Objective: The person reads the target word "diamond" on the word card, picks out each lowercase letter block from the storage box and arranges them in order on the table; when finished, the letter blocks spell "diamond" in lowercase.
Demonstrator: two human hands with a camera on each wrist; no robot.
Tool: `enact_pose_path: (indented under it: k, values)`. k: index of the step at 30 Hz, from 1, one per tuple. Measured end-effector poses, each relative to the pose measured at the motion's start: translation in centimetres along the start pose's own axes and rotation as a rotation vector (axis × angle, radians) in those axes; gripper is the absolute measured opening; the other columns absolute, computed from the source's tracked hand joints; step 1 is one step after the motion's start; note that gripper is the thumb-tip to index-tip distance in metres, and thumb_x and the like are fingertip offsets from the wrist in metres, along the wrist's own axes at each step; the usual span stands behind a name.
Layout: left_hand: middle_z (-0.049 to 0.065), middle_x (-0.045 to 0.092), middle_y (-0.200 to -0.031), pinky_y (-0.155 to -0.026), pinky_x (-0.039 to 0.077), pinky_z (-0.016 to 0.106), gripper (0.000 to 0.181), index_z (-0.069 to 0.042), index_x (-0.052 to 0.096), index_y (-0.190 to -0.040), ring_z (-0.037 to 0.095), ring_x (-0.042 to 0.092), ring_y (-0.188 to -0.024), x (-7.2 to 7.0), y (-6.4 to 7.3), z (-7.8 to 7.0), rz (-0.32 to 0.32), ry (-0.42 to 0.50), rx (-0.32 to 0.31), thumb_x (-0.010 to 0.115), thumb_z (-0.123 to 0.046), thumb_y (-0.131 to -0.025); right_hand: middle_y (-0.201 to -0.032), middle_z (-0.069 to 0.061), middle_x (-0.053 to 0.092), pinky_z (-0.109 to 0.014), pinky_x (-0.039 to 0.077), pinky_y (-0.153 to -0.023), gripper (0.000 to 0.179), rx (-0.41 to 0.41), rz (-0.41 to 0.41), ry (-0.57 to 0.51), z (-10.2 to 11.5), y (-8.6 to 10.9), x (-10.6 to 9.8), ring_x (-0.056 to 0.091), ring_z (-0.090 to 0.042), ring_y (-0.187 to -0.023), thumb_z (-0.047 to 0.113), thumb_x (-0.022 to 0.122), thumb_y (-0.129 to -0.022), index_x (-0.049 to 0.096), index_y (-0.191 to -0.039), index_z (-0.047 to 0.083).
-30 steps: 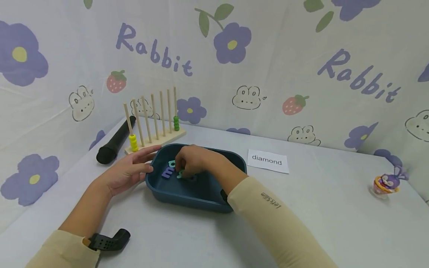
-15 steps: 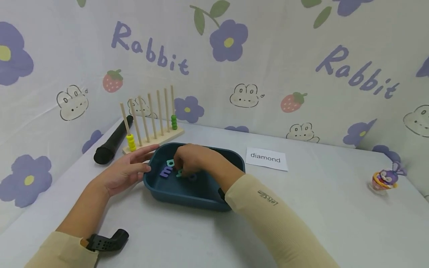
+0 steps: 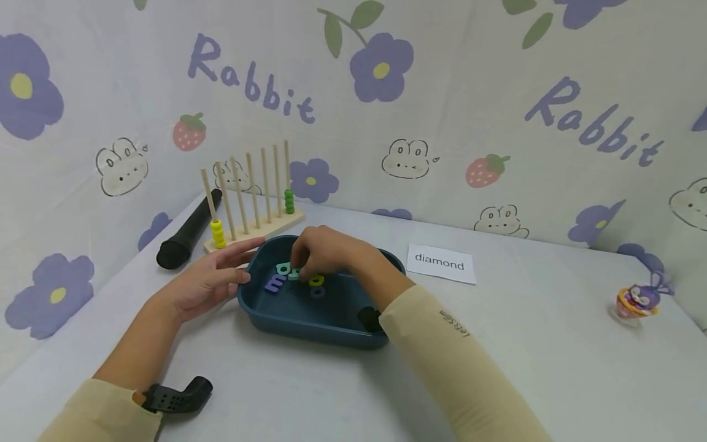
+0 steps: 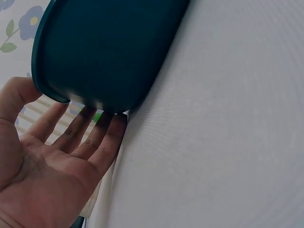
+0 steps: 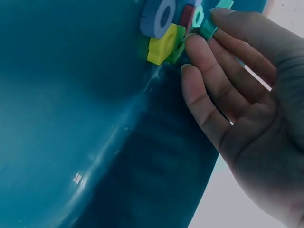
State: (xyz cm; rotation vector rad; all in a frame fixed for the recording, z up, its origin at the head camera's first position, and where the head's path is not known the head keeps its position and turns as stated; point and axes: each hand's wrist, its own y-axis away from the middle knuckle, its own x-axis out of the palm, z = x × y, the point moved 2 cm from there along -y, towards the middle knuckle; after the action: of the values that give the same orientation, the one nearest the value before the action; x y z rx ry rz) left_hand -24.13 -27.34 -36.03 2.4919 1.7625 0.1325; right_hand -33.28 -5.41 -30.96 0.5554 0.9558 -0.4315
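A dark blue plastic tray [image 3: 315, 332] holds several foam letters. My left hand [image 3: 201, 287] lies at its left end, fingers extended against the outer wall and thumb at the rim, as the left wrist view shows. Inside the tray my right hand [image 3: 327, 250] pinches a teal letter [image 5: 217, 23] between thumb and fingers; which letter it is stays unclear. Around those fingertips lie a purple m [image 3: 275, 283], another teal letter [image 3: 283, 269], a yellow letter [image 3: 316, 280] and a purple-blue ring-shaped letter [image 3: 317, 292]. Green and dark red pieces peek out partly hidden in the right wrist view.
Behind the tray stands a wooden rod counter [image 3: 256, 230] with yellow and green beads. A black microphone [image 3: 188, 230] lies left of it. To the right are a card [image 3: 441, 264] reading "diamond" and a small purple rabbit figure [image 3: 637, 299]. A patterned cloth hangs behind.
My right hand has lifted slightly and drawn back toward the tray's far side, uncovering the yellow and purple-blue letters. The left hand stays at the tray's end.
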Motion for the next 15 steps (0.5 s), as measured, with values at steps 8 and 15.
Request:
enact_pose_path:
  k: [8, 15]
  values:
    - [0.014, 0.012, -0.173, -0.100, 0.051, 0.021, 0.074, -0.019, 0.026, -0.165, 0.039, 0.017, -0.158, 0.0, 0.1, 0.3, -0.007, 0.003, -0.006, 0.058, -0.010, -0.099, -0.110, -0.004, 0.077, -0.030, 0.059, -0.085, 0.019, -0.023, 0.018, -0.177, -0.3, 0.6, -0.7, 0.070, -0.016, -0.098, 0.008, 0.072, -0.093, 0.079, -0.110, 0.014]
    - [0.014, 0.012, -0.173, -0.101, 0.050, 0.021, 0.074, -0.020, 0.026, -0.165, 0.038, 0.017, -0.158, 0.1, 0.0, 0.2, -0.008, -0.003, -0.003, 0.059, -0.011, -0.099, -0.105, -0.005, 0.075, -0.032, 0.061, -0.083, 0.023, -0.043, 0.029, -0.327, -0.7, 1.5, -1.4, 0.069, -0.020, -0.093, 0.006, 0.072, -0.091, 0.077, -0.113, 0.007]
